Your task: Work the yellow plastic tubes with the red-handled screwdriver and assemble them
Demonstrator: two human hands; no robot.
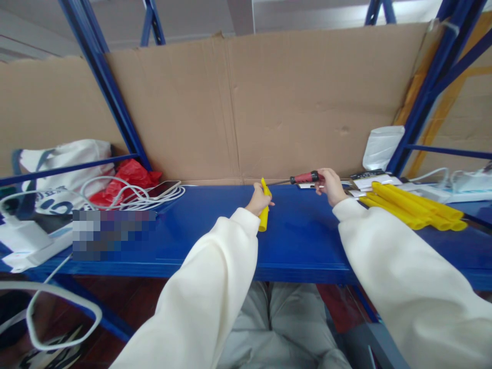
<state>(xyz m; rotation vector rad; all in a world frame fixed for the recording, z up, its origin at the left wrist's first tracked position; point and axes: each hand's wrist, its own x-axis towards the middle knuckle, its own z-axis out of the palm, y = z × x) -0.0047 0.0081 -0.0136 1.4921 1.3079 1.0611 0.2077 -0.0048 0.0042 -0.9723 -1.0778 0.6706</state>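
Brown cardboard [172, 113] spans the upper frame behind a blue table [207, 230], with a white bag [88, 150] at the left. Near the centre, the left hand [257, 201] grips 1 yellow tube [263, 219], fingers curled round it. Right of centre, the right hand [329, 184] pinches the handle end of a red-and-black screwdriver [305, 178], whose shaft points left toward that tube; whether the tip touches it, I cannot tell. Work on this 1 tube looks under way, judging by the 2 things held. Toward the right edge of the frame lies a bunch of yellow tubes [415, 205], held by neither hand; nothing visible shows whether those are finished or left to do.
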